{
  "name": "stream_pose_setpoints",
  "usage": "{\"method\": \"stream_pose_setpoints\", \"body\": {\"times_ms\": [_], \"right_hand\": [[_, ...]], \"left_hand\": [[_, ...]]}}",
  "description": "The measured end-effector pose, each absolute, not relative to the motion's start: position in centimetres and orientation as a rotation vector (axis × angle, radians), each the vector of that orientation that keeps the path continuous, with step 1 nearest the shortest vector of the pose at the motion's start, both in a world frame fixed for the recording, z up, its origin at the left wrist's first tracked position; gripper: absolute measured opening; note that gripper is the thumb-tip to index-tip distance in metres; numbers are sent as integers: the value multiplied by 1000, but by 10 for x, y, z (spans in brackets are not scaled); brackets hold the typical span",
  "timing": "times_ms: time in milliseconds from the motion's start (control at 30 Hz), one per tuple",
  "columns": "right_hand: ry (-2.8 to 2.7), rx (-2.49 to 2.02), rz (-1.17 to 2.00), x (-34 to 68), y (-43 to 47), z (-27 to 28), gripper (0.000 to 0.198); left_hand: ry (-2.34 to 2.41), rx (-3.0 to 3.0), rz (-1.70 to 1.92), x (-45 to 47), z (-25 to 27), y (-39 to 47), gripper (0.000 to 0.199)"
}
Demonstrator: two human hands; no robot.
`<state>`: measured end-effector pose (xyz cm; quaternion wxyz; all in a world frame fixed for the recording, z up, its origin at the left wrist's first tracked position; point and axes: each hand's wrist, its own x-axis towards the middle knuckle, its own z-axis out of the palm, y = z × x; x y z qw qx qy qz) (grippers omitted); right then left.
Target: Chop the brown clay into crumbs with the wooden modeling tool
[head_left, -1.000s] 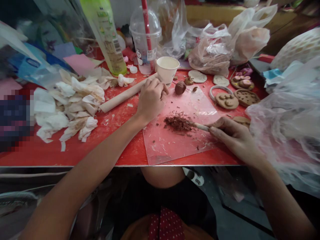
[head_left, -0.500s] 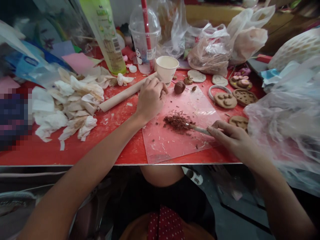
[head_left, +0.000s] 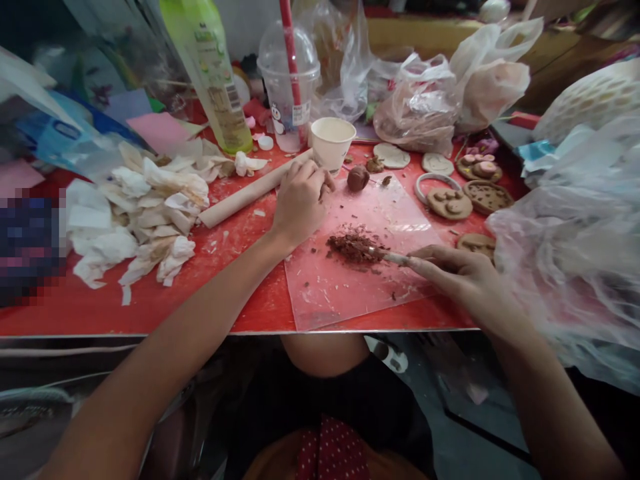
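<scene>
My right hand pinches the pale handle of a slim clay tool. Its metal end reaches into a heap of dark brown clay crumbs, which hides the tip. Under the heap lies a clear plastic sheet. My left hand rests at the sheet's upper left edge, just in front of a white paper cup. Its fingers are curled inward, and whatever is under them is hidden. A ball of brown clay sits on the sheet, right of the cup.
Behind my left hand lies a pale roller. Crumpled tissues cover the left side. A green bottle and lidded plastic cup stand behind. Decorated clay discs and a ring lie right, beside plastic bags.
My right hand has shifted slightly left, and the tool lies flatter with its end at the crumbs. My left hand stays in place. The whole view has moved a little.
</scene>
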<state>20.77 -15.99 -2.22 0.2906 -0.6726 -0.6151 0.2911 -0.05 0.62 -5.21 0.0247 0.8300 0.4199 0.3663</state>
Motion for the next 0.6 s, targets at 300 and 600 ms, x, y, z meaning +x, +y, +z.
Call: {"method": "stream_pose_setpoints", "body": {"times_ms": [300, 600], "right_hand": [[-1666, -1883, 520, 206, -167, -34, 33], [-1628, -2056, 449, 219, -181, -33, 39]], "left_hand": [[1284, 2571, 1128, -1, -53, 6, 23], [1265, 2585, 1178, -1, -55, 7, 22]]}}
